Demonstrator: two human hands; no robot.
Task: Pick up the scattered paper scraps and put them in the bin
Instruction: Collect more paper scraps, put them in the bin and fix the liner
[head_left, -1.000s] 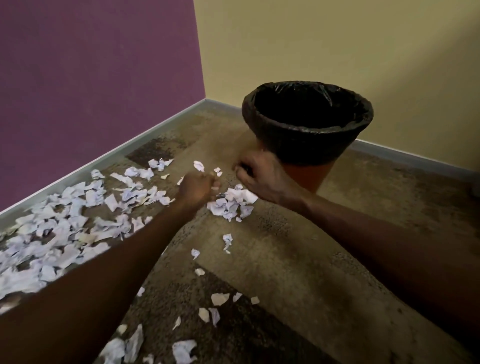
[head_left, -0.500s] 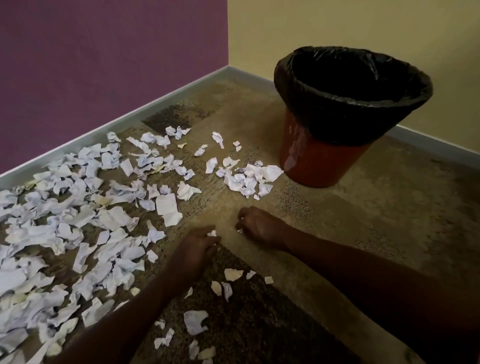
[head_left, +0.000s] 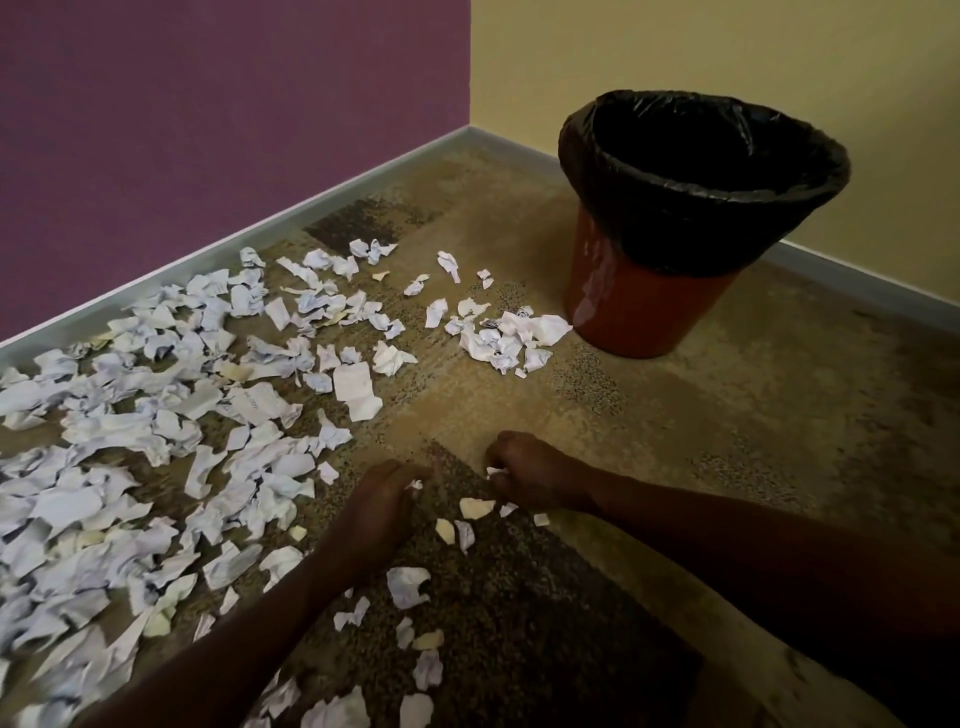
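Several white paper scraps (head_left: 156, 441) cover the carpet on the left, with a small heap (head_left: 511, 335) beside the bin. The red bin (head_left: 639, 306), lined with a black bag, stands upright at the back right. My left hand (head_left: 384, 493) is low over the carpet with a small white scrap pinched at its fingertips. My right hand (head_left: 530, 470) is curled just to its right, gripping a small white scrap. A few loose scraps (head_left: 475, 506) lie just below both hands.
A purple wall (head_left: 208, 130) and grey skirting run along the left. A yellow wall (head_left: 727, 52) stands behind the bin. Brown patterned carpet (head_left: 727, 441) stretches to the right of my right arm.
Both hands drew back from the heap by the bin to scraps nearer me. Each hand now holds a small scrap. The view shifted, so the bin looks larger and further right.
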